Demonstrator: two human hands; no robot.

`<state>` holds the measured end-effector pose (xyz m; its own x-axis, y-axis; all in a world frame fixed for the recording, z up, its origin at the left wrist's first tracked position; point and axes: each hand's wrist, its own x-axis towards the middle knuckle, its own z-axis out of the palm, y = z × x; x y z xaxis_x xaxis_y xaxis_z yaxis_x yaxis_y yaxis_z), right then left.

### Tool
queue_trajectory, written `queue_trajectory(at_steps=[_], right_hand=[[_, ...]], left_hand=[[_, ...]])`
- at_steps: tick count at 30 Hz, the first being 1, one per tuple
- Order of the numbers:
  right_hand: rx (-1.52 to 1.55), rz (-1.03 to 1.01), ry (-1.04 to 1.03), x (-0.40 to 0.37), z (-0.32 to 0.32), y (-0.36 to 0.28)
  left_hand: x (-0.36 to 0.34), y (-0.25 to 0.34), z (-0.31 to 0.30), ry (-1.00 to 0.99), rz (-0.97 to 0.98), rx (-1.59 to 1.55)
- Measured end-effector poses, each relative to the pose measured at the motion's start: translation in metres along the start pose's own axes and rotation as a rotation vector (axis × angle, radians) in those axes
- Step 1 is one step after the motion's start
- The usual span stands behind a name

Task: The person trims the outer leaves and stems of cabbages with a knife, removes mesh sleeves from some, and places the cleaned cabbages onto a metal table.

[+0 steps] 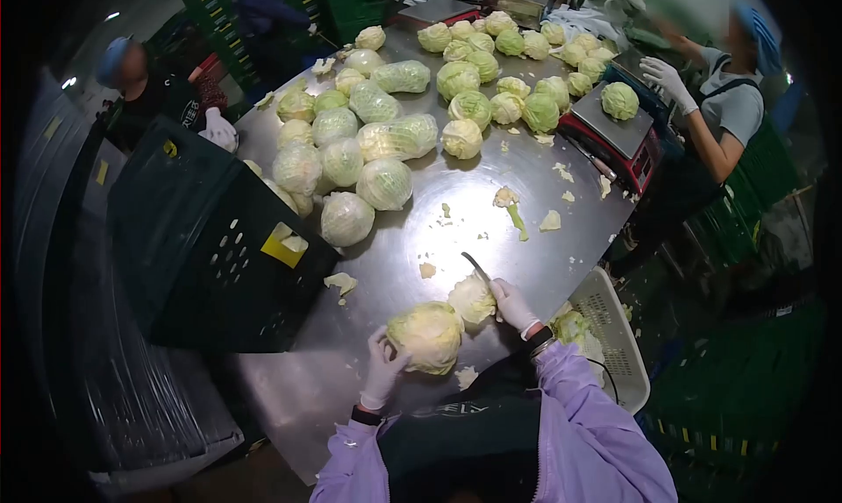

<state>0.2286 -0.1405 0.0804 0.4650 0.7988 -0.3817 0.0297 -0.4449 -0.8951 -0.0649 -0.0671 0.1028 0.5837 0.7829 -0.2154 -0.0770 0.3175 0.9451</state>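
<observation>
Near the front of the steel table, my gloved left hand (pixel 383 370) grips the left side of a pale green cabbage (pixel 424 337). A knife (pixel 476 264) with a dark curved blade is in my gloved right hand (pixel 514 307), its tip pointing away from me to the left. Between the blade and the whole head sits a smaller pale leafy cabbage piece (pixel 472 301), right beside my right fingers. Its far side is partly covered by the blade. A leaf scrap (pixel 466 378) lies just in front of the cabbage.
Wrapped cabbages (pixel 384 184) cluster at the left, with unwrapped heads (pixel 462 139) behind. A dark green crate (pixel 219 249) stands at the left edge. A white basket (pixel 624 354) of leaves is at my right. Across the table, a person reaches near a red scale (pixel 645 156); another stands left.
</observation>
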Motion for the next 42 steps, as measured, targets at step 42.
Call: queue_trajectory(at_steps=[42], right_hand=[[-0.086,-0.355,0.099,-0.032,-0.025,-0.042]], left_hand=[[0.112,0.048,0.075,-0.036,0.166,0.574]])
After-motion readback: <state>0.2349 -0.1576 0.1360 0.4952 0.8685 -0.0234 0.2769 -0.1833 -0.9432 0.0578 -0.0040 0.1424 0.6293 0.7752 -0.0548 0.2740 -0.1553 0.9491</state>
